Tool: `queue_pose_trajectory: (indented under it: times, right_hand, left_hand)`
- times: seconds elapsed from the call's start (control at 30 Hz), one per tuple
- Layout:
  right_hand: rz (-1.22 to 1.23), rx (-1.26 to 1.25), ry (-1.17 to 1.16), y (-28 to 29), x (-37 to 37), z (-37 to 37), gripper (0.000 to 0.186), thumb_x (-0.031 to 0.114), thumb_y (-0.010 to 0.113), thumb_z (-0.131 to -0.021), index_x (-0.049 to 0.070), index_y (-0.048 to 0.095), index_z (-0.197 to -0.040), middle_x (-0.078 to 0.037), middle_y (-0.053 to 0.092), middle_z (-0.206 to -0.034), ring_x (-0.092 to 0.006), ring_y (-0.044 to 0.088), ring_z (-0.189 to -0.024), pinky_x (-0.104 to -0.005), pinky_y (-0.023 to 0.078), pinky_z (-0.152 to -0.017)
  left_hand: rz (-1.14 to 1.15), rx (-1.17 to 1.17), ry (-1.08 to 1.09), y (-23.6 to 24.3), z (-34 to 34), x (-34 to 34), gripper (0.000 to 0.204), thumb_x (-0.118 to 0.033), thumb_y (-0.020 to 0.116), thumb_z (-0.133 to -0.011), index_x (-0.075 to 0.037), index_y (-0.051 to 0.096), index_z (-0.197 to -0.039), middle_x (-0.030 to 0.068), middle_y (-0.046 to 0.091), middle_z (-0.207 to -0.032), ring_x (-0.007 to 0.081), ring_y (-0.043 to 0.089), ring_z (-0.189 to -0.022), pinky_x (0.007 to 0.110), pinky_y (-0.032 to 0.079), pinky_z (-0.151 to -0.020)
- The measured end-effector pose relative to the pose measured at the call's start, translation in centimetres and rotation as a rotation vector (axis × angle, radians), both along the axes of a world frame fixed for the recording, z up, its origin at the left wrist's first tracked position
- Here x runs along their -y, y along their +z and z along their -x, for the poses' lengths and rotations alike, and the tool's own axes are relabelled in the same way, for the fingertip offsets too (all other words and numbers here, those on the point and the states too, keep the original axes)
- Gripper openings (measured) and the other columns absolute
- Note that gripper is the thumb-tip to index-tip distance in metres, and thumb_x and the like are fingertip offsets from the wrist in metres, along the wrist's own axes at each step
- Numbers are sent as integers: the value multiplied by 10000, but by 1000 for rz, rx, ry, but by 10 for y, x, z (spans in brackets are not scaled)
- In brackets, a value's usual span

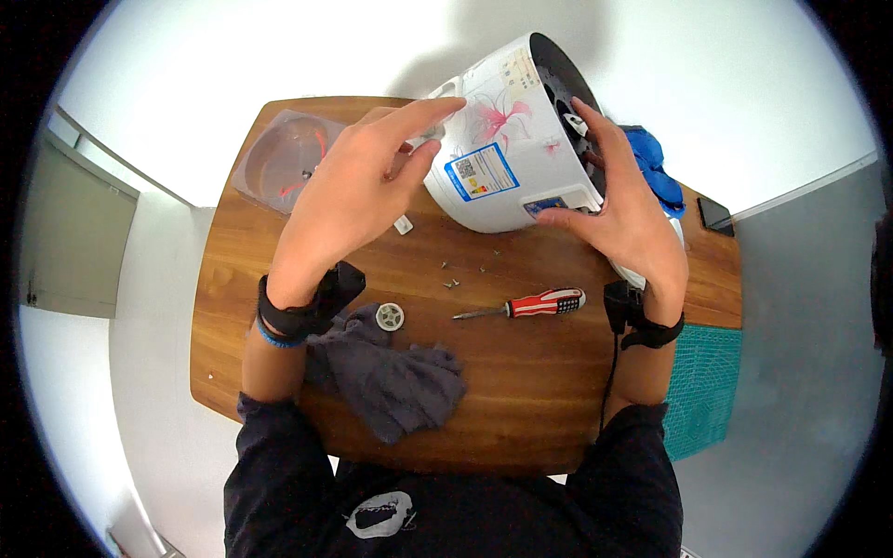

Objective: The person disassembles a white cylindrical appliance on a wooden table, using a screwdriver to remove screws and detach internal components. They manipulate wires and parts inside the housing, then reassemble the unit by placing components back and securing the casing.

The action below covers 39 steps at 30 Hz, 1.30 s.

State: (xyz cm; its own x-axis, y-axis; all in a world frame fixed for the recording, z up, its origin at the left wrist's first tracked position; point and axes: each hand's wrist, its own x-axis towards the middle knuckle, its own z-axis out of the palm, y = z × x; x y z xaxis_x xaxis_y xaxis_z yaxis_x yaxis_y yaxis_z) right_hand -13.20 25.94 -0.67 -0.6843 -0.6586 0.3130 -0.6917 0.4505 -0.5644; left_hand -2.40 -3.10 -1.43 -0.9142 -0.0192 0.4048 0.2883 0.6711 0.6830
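A white rice cooker point(484, 177) with pink flowers and a blue-bordered label lies tilted at the far side of the table, its dark open end turned to the upper right. My right hand point(628, 200) grips that end, fingers reaching over the rim into the opening and thumb on the small panel at the side. Inside, dark parts and a white piece point(577, 123) show in part. At the cooker's other end, my left hand point(372, 167) curls its thumb and forefinger against the body near a pale fitting; its other fingers are mostly hidden.
Nearer me lie a red-and-white screwdriver point(547, 302), several small screws point(451, 284), a round white part point(390, 317) and a grey cloth point(400, 377). A clear plastic box point(288, 160) stands far left. Rightward are blue cloth point(656, 167), a phone point(715, 216) and a green mat point(707, 386).
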Motion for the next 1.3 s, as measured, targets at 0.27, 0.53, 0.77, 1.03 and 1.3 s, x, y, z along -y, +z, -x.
queue_pose_trajectory:
  times: [0.27, 0.53, 0.77, 1.03, 1.3]
  right_hand:
    - [84, 127, 114, 0, -18, 12, 1105, 339, 952, -875, 89, 328, -1753, -266, 376, -1763, -404, 466, -1590, -468, 405, -1302]
    - [68, 188, -2, 7, -14, -1, 774, 324, 672, -1135, -40, 325, -1722, -285, 504, -1677, -361, 492, -1562, -434, 377, -1292]
    - [98, 283, -26, 21, -30, -6, 738, 290, 634, -1150, -58, 323, -1722, -274, 574, -1616, -298, 547, -1500, -392, 401, -1263]
    - [-43, 283, -7, 21, -27, 9, 807, 380, 773, -1054, -40, 457, -1666, -271, 697, -1475, -342, 693, -1322, -416, 515, -1159]
    - [-27, 240, 102, 25, -32, 13, 803, 302, 865, -938, -28, 544, -1596, -252, 669, -1506, -386, 639, -1409, -440, 481, -1213]
  left_hand:
    - [67, -32, -110, 6, -3, -2, 585, 32, 664, -1052, -171, 630, -1600, 141, 714, -1532, 305, 702, -1396, 423, 573, -1123]
    - [37, -19, -191, 5, -4, -6, 682, 57, 705, -1008, -195, 587, -1631, 124, 735, -1495, 315, 732, -1341, 443, 632, -1064]
    - [-59, 224, -6, -2, 10, -7, 621, -200, 675, -1136, -45, 454, -1696, 184, 648, -1577, 233, 672, -1382, 360, 567, -1125]
    - [-356, 293, -215, -41, 31, 7, 709, -362, 608, -1192, -14, 327, -1741, 190, 700, -1480, 203, 672, -1328, 366, 529, -1107]
    - [-435, 264, -216, -24, 20, -1, 896, -189, 802, -1077, -47, 246, -1765, 230, 774, -1364, 226, 729, -1259, 384, 574, -1082]
